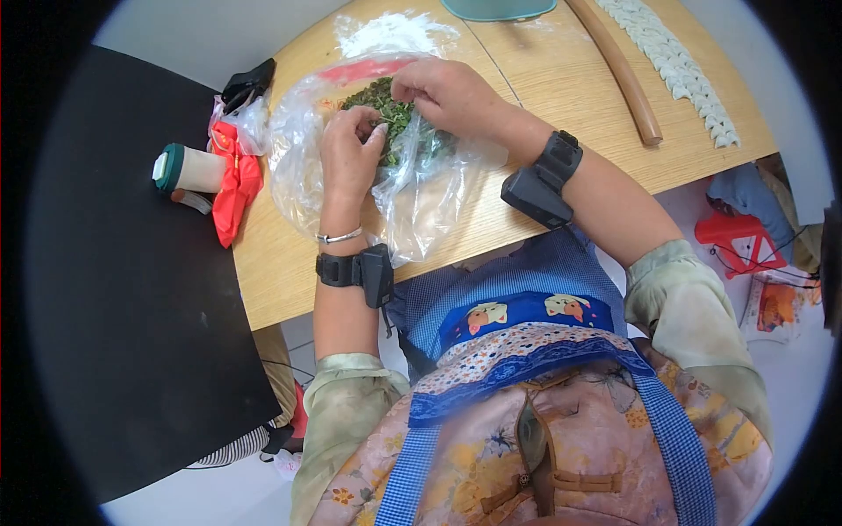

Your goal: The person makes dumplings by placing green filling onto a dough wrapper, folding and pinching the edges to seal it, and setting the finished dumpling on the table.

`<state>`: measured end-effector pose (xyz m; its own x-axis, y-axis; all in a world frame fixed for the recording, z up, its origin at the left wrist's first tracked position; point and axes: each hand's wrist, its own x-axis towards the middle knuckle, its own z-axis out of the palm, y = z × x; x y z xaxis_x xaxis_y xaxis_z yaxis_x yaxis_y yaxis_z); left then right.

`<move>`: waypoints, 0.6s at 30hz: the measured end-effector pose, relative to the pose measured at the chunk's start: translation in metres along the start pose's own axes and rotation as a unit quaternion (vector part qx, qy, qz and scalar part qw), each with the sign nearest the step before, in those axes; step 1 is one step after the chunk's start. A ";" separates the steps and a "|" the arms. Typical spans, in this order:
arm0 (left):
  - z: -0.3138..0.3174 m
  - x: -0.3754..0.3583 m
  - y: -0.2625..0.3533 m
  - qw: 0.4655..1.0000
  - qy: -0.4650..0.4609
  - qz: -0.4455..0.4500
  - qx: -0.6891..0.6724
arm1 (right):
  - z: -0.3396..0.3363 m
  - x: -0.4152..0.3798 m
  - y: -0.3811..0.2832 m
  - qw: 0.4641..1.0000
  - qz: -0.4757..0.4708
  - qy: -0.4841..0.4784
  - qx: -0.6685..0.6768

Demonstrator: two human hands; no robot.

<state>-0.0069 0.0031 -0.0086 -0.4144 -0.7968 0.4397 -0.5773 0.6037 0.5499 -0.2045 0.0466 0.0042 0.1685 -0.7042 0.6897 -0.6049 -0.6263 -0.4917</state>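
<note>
Dark green chopped leaves [390, 98] lie in a clear plastic bag [430, 206] spread on the wooden table. My left hand [353, 149] is over the near left side of the leaves, its fingers curled and thumb bent in; what it pinches, if anything, is too small to make out. From the right, my right hand [452, 95] reaches over the leaves with bent fingers closed on a fold of the clear bag. A little orange filling [331, 105] shows through the plastic left of the leaves.
White flour [395, 35] lies behind the bag, near a green-rimmed bowl [500, 9]. A wooden rolling pin [618, 74] and a row of folded dumplings [675, 70] are on the right. A thread cone [197, 168] and red bag [235, 184] sit at the left edge.
</note>
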 end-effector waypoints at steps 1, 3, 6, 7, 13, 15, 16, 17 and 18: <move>0.000 0.000 0.000 1.000 -0.001 0.001 0.000 | 0.001 0.000 0.000 1.000 0.001 0.001 0.000; 0.000 0.000 0.001 1.000 0.003 0.009 0.013 | 0.003 -0.001 0.001 1.000 -0.004 -0.013 -0.007; 0.000 0.000 0.003 1.000 0.010 0.010 -0.002 | 0.002 -0.001 0.000 0.999 -0.016 -0.032 -0.033; 0.000 0.000 0.004 1.000 0.010 0.010 -0.002 | 0.002 -0.001 0.000 0.999 -0.016 -0.032 -0.033; -0.002 0.000 0.010 1.000 0.010 0.009 0.008 | 0.016 0.003 0.007 0.996 -0.027 -0.034 -0.080; -0.002 0.001 0.009 1.000 0.004 0.001 -0.020 | 0.021 0.008 0.007 0.988 -0.008 -0.087 -0.127; -0.002 0.001 0.008 1.000 0.002 0.003 -0.020 | 0.022 0.009 0.007 0.988 -0.006 -0.085 -0.127; -0.002 0.001 0.008 1.000 0.000 0.010 -0.001 | 0.024 0.010 0.005 0.985 0.004 -0.100 -0.138; -0.002 0.001 0.007 1.000 -0.001 0.016 0.017 | 0.024 0.010 0.004 0.982 0.013 -0.116 -0.149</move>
<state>-0.0103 0.0066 -0.0023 -0.4339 -0.7772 0.4557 -0.5876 0.6276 0.5108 -0.1866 0.0284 -0.0036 0.3024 -0.7976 0.5219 -0.8059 -0.5063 -0.3069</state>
